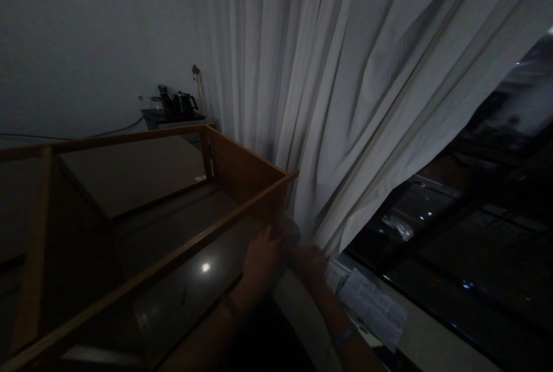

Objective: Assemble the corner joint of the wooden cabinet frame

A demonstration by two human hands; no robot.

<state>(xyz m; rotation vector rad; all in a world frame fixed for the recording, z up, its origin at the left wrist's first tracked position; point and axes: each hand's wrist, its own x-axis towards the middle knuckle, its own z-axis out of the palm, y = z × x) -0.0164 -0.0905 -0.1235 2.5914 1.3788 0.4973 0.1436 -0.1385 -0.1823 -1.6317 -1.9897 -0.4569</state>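
A brown wooden frame (203, 239), open at the top, fills the left and middle of the head view. My left hand (262, 252) is at the lower end of its right side panel (248, 167), fingers bent in towards the other hand. Close beside it, my right hand (306, 261) is closed, knuckles up, near the bottom of the white curtain (311, 101). Darkness and blur hide what the fingers of both hands hold. A pale rounded surface (296, 303) lies under my right forearm.
A dark kettle (184, 103) stands on a small cabinet in the far corner. Printed papers (374, 306) lie on the sill to the right. Beyond the curtain is dark window glass (470, 251) with reflections. A cable (114, 130) runs along the wall.
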